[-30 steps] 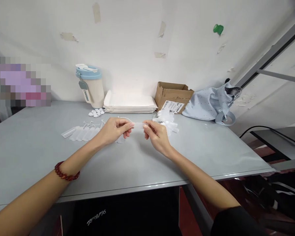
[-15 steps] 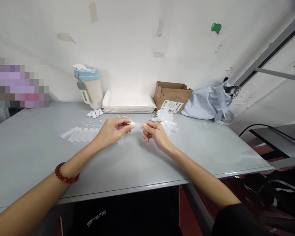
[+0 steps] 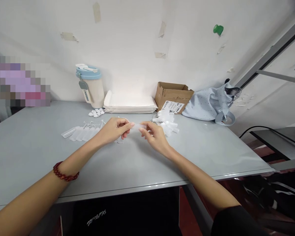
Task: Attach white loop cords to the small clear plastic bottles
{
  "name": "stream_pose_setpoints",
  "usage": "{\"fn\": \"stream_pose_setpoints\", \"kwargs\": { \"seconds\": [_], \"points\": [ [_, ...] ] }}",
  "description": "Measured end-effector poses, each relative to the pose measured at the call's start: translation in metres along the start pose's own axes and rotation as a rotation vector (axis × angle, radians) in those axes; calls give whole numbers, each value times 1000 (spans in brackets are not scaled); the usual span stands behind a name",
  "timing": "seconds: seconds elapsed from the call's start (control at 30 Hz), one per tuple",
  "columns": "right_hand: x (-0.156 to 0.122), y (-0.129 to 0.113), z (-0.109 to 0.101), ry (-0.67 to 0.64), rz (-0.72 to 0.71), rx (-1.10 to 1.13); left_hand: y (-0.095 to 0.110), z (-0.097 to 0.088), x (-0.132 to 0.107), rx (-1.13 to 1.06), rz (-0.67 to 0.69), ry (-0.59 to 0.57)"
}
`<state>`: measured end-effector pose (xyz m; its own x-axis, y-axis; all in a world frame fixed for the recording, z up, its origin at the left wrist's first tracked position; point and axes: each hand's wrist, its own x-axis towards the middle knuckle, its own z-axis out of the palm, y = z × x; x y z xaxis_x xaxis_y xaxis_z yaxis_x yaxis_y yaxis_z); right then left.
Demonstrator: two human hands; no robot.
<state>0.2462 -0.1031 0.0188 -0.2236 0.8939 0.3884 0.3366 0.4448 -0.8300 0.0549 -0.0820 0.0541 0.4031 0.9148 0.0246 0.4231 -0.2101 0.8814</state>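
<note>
Over the middle of the table, a small translucent plastic tube [image 3: 137, 126] lies level between my two hands. My left hand [image 3: 115, 129] pinches its left end between thumb and fingers, and a white cord loops up behind that hand. The right end sits between the thumb and fingers of my right hand [image 3: 156, 135]. Left of my hands, several similar tubes with white cords [image 3: 83, 133] lie in an overlapping row, partly hidden by my left wrist. Behind my right hand is a loose pile of tubes [image 3: 171, 125].
Small white pieces [image 3: 96, 113] lie before a cream and blue tumbler [image 3: 92, 88]. Along the wall are a stack of white sheets [image 3: 130, 105], an open cardboard box [image 3: 173, 98] and a light blue bag [image 3: 204, 103]. The grey table's front edge [image 3: 127, 190] is near me.
My right fingers have shifted on the tube's right end, the index finger now stretched along the top, and more of the tube shows between my hands. The view has moved slightly.
</note>
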Motion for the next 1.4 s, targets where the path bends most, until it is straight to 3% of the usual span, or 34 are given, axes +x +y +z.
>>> {"fn": "stream_pose_setpoints", "kwargs": {
  "seconds": [0.13,0.23,0.37,0.5,0.6,0.67,0.73,0.83,0.9,1.1,1.3,1.4],
  "points": [
    [-2,9,4,20,-345,-432,-1,4,0,-53,-3,-11],
    [-2,9,3,8,-359,-470,-2,9,0,-38,6,-10],
    [-1,-1,0,-43,-196,-284,-1,14,-1,49,38,22],
    [2,-11,-5,-116,102,21,3,17,-3,100,102,70],
    [7,-12,-11,-215,312,327,4,18,-3,64,116,76],
    [11,-11,-18,-229,368,430,2,18,-1,0,108,73],
    [15,-8,-28,-132,333,338,-2,14,3,-51,89,110],
    [20,-2,-48,155,155,-96,-12,3,10,-70,0,258],
    [23,4,-64,262,98,-331,-19,-7,14,-97,-43,371],
    [26,21,-102,139,299,-626,-35,-39,20,-83,-52,574],
    [23,25,-112,48,408,-650,-48,-68,21,392,-172,653],
    [22,25,-113,21,404,-632,-58,-83,23,502,-231,661]
  ]
}}
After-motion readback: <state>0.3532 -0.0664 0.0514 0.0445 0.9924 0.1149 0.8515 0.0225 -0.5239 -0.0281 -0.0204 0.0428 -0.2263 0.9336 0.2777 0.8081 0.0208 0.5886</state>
